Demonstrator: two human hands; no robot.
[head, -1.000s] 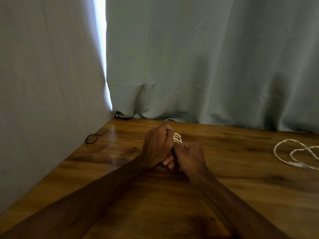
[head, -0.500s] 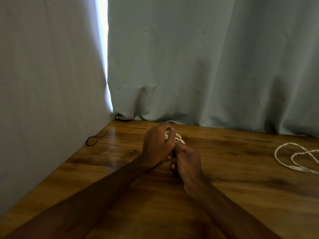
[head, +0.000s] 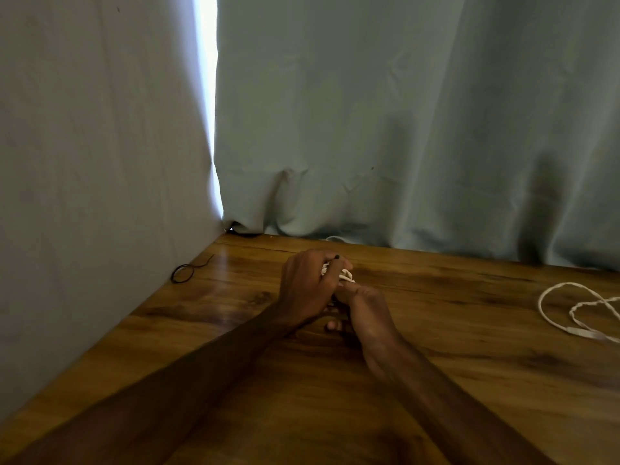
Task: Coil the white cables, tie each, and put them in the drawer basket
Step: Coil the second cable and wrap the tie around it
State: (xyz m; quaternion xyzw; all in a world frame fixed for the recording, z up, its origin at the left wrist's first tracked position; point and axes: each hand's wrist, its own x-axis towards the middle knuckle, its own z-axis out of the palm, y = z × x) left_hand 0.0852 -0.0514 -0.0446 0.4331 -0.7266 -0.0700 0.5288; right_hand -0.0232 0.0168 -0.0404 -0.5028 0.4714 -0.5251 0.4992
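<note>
From the head camera, the left hand (head: 307,286) has its fingers curled round a small coiled white cable (head: 346,276) over the wooden table (head: 436,380), towards its far side. The right hand (head: 367,308) presses against it, fingers curled under, one digit reaching the coil; whether it grips anything is hidden. A second white cable (head: 550,317) lies loose far right. A black loop (head: 183,274) rests beside the curtain (head: 100,162).

table (head: 436,364): warm brown wood grain, darker streaks | curtain (head: 402,129): plain pale grey-green | coil (head: 345,275): white | cable (head: 582,332): white | tie (head: 183,273): black
</note>
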